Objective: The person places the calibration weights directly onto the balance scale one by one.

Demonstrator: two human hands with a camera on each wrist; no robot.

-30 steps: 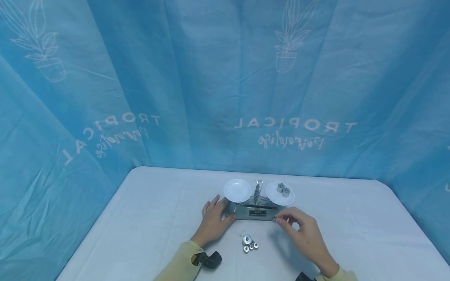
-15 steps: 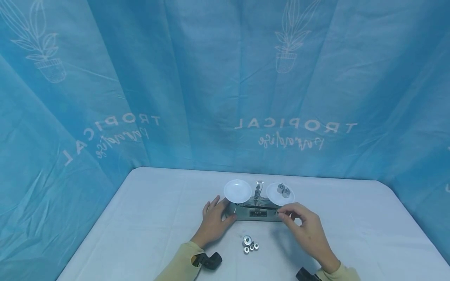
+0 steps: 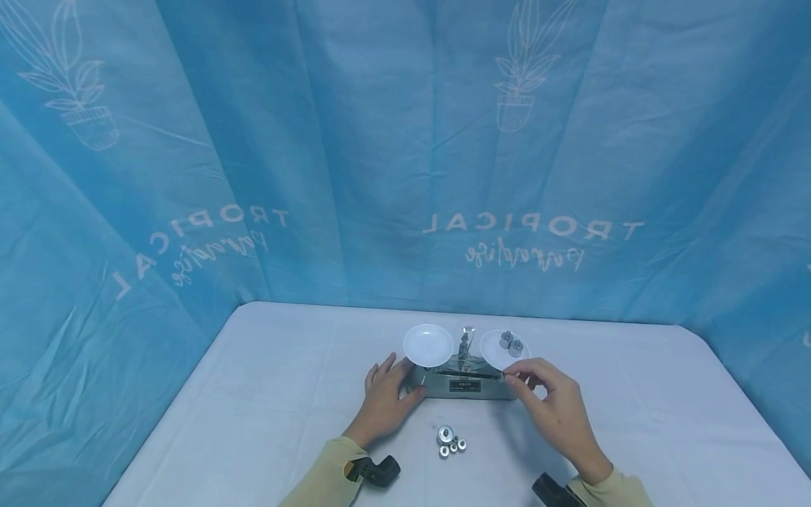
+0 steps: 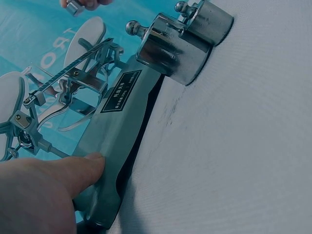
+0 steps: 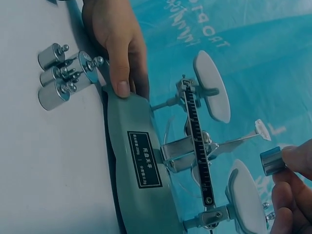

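A green-based balance scale [image 3: 437, 384] with two white pans stands at the table's far middle. My left hand [image 3: 385, 400] grips the left end of its base, thumb [image 5: 122, 78] on the front face and fingers behind. Between thumb and fingertips my right hand [image 3: 557, 412] pinches a small silver weight [image 5: 273, 162], held up beside the right pan [image 5: 246, 197]. Two metal weights [image 3: 511, 343] rest on that right pan. Nothing lies on the left pan [image 3: 428, 345]. The ruled beam [image 5: 196, 141] runs across the front of the scale.
Several knobbed metal weights [image 3: 445, 434] of different sizes stand in a cluster on the white tablecloth [image 3: 304, 394], in front of the scale. Blue printed curtains [image 3: 393, 141] hang behind the table and at its sides.
My right hand has risen from the base's lower right corner toward the right pan, carrying the pinched weight. The left hand keeps its place on the base.
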